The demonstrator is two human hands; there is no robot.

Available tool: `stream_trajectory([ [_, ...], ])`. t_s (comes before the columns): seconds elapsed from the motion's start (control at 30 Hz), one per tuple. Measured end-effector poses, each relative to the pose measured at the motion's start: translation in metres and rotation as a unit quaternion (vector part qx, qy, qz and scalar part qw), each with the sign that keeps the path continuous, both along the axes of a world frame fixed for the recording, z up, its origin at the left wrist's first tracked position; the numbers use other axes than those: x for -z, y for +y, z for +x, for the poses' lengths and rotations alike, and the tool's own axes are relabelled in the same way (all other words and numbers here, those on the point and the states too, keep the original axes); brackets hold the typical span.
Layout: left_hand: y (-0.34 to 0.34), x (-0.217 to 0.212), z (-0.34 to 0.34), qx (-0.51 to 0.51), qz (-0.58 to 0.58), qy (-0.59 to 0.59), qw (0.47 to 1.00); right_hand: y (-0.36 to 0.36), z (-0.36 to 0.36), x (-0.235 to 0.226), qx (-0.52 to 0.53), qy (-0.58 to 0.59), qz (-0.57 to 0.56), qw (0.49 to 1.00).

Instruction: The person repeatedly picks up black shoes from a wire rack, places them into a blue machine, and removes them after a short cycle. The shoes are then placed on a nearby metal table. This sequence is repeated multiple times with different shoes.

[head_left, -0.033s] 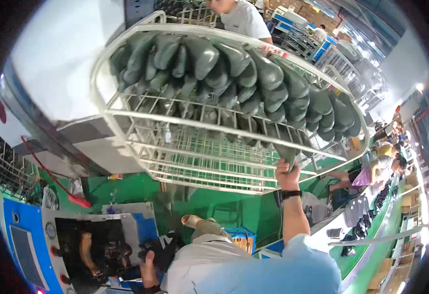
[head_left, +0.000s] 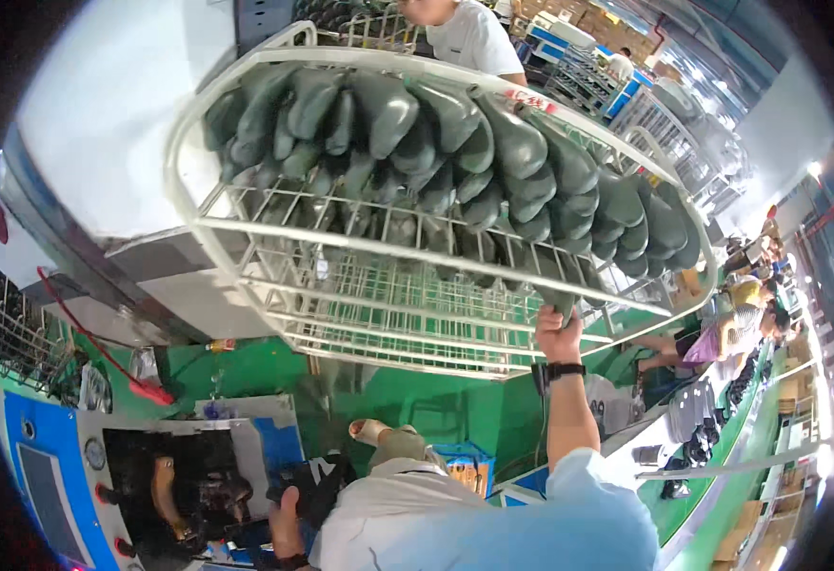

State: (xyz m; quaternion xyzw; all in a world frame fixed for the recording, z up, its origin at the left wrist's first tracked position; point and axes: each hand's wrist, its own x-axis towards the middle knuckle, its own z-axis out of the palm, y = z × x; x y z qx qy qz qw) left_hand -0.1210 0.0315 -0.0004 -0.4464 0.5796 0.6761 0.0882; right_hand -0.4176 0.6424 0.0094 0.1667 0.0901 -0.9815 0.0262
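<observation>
I take the white wire rack [head_left: 341,314] as my landmark. Below its left end sits a blue machine [head_left: 46,485] with a dark opening, and a red hose [head_left: 103,357] runs down toward it. Just right of that opening my left hand [head_left: 288,519] is closed around a dark shoe part [head_left: 327,481], held low near my lap, likely kept ready at the machine. Along the rack's upper tier hangs a row of dark green shoe lasts [head_left: 493,152], toes outward, so each can be reached. At the rack's lower right rail my right hand [head_left: 558,328] is raised and gripped shut on a last's lower end. Beyond the rack's far side stands a person in a white shirt [head_left: 474,38].
</observation>
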Motion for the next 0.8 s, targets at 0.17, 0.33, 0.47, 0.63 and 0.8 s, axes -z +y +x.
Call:
stream_trajectory([
  [0.17, 0.012, 0.001, -0.02, 0.027, -0.059, -0.018, 0.998, 0.061, -0.086, 0.048, 0.064, -0.089, 0.034, 0.993],
  [0.33, -0.036, 0.053, 0.102, -0.07, -0.027, 0.05, 0.996, 0.015, -0.07, 0.028, 0.138, -0.156, 0.202, 0.957],
  [0.47, -0.042, 0.061, 0.231, -0.23, -0.005, 0.157, 0.96, -0.067, -0.068, 0.043, 0.079, -0.235, 0.291, 0.924],
  [0.63, -0.028, 0.035, 0.371, -0.429, -0.181, -0.002, 0.885, -0.331, -0.052, 0.02, -0.322, -0.098, 0.438, 0.834],
  [0.8, 0.009, 0.101, 0.514, -0.431, -0.306, -0.248, 0.812, -0.513, 0.074, -0.011, -0.548, 0.137, 0.501, 0.656],
])
